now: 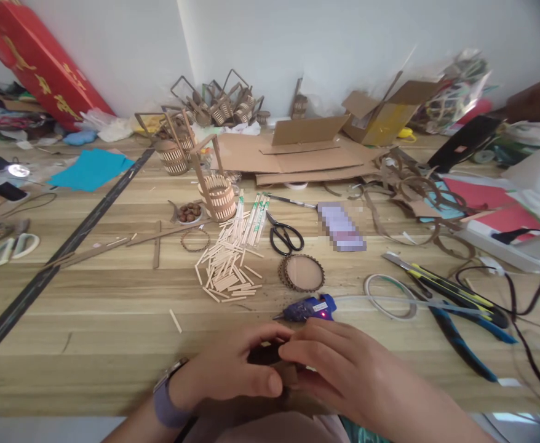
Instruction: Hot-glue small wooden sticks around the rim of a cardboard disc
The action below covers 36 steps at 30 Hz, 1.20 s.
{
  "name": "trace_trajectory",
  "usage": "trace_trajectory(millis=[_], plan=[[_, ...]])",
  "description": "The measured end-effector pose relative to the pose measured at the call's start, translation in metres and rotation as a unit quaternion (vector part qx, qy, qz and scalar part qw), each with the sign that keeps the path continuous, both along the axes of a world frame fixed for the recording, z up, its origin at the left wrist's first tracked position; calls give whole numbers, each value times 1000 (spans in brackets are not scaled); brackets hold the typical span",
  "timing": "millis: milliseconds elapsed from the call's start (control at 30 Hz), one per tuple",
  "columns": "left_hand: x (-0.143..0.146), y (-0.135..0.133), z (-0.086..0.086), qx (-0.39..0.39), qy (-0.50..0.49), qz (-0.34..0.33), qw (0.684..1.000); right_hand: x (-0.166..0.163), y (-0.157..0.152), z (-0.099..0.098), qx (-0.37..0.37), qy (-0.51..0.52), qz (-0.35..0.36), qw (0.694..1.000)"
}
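At the table's front edge my left hand [226, 366] and my right hand [348, 363] meet, fingers curled round a brown cardboard piece [286, 373]. Most of that piece is hidden by my fingers, so its full shape does not show. Just beyond my right hand lies a blue glue gun [307, 307] with a small red light on. A round cardboard base with a corrugated rim [303, 273] rests behind it. To the left of the base is a loose heap of short wooden sticks [226, 271], with black-handled scissors [286, 237] beside it.
A slatted basket [218, 198] with a tall handle stands behind the sticks. Cardboard sheets [293, 163] lie at the back. On the right are a tape roll [390, 296], a utility knife [449, 286], blue-handled pliers [464, 344] and a black cable [528, 363].
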<state>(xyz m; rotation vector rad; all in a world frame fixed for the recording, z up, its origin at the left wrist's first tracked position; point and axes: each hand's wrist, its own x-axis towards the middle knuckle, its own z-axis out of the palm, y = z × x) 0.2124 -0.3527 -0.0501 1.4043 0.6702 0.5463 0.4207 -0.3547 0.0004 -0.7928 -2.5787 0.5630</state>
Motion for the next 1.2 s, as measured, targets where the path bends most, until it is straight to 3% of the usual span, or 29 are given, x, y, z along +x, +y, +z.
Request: trace_trajectory(millis=[200,467,600,667,767,833,1000,1200], plan=[[7,-7,0,-40,-16,56,997,0,-3,-9,-68,36,-29,997],[5,-10,-12,-123,-83,15,989,1,-3,-13,-125,65,-19,990],[6,-15,-17,-147,-116,56,981,7,-2,-19,-126,104,-28,986],[5,-18,-16,-167,-123,96,974,18,-1,-27,-112,134,-121,977],[2,-24,-16,-180,-136,150,963,41,-4,-47,-77,108,-362,923],[-1,-26,-16,-159,-146,178,960,54,-8,-63,-85,40,-431,897],[-6,-27,-17,-84,-149,244,955,54,-18,-85,-156,1,-386,909],[-19,-29,-21,-22,-131,274,952,58,-17,-76,-213,20,-376,902]])
